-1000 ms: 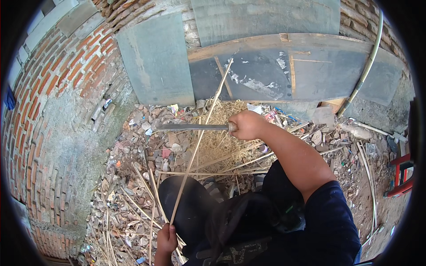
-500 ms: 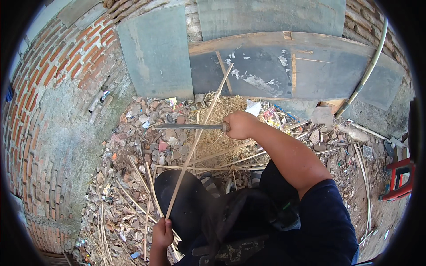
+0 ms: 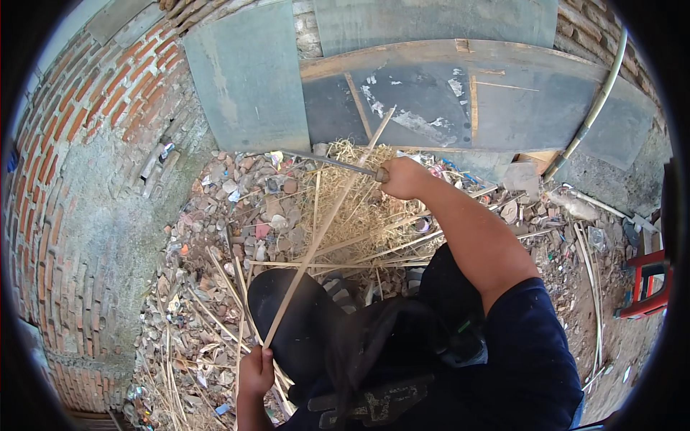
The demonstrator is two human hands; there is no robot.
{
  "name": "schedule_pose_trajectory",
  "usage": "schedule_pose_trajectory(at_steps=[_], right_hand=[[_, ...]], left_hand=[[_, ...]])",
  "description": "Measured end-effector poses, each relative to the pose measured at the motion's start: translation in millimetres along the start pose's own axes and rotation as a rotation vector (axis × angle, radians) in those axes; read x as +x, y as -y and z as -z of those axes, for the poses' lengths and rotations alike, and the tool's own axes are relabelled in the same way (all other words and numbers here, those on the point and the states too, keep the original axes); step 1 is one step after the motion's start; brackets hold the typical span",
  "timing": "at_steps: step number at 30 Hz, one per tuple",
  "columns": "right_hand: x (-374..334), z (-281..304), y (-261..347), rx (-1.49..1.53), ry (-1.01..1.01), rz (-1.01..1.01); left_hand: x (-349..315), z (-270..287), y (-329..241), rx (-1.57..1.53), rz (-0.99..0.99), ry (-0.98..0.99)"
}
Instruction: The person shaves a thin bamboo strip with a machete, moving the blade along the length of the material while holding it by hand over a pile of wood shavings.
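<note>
The left hand (image 3: 255,371) grips 1 pale strip (image 3: 309,258) by its near end; the strip slants forward and rightward from that grip. The right hand (image 3: 404,178) clasps 1 long knife (image 3: 334,163), which points leftward from the fist, crossing the strip in view.

There is one knife (image 3: 332,161), one held strip (image 3: 319,247) and one leaning pole (image 3: 596,113).

A red-brick wall (image 3: 54,237) is rising at left, grey render (image 3: 118,241) patching it. Grey-green panels (image 3: 248,79) are covering much of the far wall (image 3: 586,36), a pale pole (image 3: 595,108) slanting in front. Rubble (image 3: 280,241) is littering the ground (image 3: 618,352); a red stool (image 3: 645,307) is standing at right.
</note>
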State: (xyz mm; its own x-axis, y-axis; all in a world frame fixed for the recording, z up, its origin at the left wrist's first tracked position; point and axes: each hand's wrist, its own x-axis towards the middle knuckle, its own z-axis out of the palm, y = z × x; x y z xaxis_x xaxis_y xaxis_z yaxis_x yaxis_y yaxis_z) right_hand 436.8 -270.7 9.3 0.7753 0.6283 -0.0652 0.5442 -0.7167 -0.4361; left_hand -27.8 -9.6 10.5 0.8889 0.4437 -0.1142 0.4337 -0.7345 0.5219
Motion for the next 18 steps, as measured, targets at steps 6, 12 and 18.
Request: schedule_pose_trajectory(at_steps=[6, 12, 18], right_hand=[[-19, 5, 36, 0.052, 0.096, 0.131], [-12, 9, 29, 0.06, 0.161, 0.183], [3, -6, -11, 0.075, -0.043, 0.009]], left_hand=[[2, -5, 2, -0.015, -0.016, -0.004], [5, -12, 12, -0.07, -0.06, -0.034], [1, -6, 11, -0.003, -0.048, -0.02]])
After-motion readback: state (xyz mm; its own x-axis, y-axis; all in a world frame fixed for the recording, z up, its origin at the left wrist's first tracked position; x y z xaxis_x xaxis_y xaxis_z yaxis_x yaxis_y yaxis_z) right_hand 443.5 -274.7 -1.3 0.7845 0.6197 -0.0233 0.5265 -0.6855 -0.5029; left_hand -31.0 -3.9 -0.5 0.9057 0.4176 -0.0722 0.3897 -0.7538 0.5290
